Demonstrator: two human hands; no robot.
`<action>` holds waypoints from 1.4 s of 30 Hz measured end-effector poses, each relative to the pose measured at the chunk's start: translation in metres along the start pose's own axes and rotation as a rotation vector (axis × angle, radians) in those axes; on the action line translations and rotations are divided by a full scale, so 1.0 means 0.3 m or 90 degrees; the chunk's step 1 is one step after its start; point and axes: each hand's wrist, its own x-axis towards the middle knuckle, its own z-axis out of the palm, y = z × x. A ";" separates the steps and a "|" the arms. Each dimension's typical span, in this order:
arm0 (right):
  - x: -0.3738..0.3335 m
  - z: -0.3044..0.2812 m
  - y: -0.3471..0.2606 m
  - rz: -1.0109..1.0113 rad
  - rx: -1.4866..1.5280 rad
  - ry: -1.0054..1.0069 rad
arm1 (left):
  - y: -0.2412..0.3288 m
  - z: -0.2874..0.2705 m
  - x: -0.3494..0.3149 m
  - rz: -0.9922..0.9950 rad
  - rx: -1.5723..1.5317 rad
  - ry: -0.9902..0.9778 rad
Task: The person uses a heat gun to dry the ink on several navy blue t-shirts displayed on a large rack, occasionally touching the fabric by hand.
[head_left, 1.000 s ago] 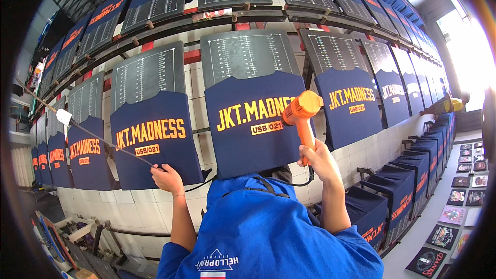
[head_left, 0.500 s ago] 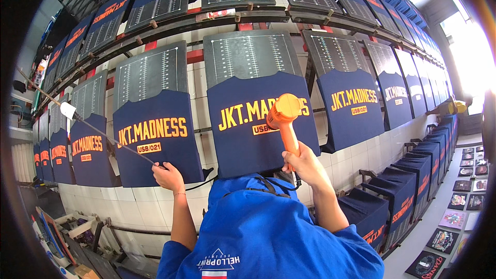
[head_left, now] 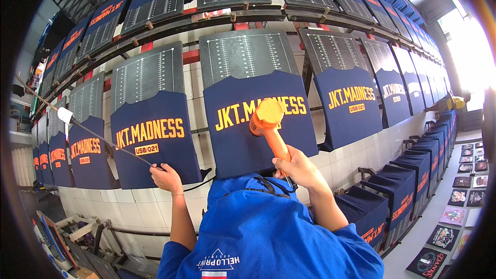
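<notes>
While the right hand grips the handle of an orange hot-air gun over a navy shirt on a dark board, the gun's head covers part of the yellow lettering. The left hand pinches the lower end of a thin grey cord, which crosses before the neighbouring shirt and bears a white tag. Similar shirts stand in rows around, and printed sheets lie at far right
</notes>
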 end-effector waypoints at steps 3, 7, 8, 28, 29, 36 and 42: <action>-0.004 -0.031 0.017 0.000 0.036 -0.029 | -0.017 0.017 -0.001 0.005 -0.002 0.016; -0.026 -0.068 0.026 -0.002 0.025 0.045 | -0.001 0.007 -0.002 -0.005 -0.008 0.006; -0.029 -0.087 0.037 -0.002 0.019 0.068 | 0.004 0.003 -0.002 -0.005 -0.006 0.007; -0.085 -0.214 0.073 -0.063 0.086 0.047 | -0.021 0.044 -0.004 0.018 0.033 0.052; -0.106 -0.264 0.077 -0.073 0.115 0.045 | -0.025 0.043 -0.007 0.015 0.036 0.051; -0.194 -0.629 0.226 -0.212 0.290 -0.036 | -0.007 0.035 -0.017 -0.085 -0.020 0.004; -0.267 -1.094 0.332 -0.175 0.240 -0.028 | 0.204 0.007 -0.229 -0.133 -0.068 0.100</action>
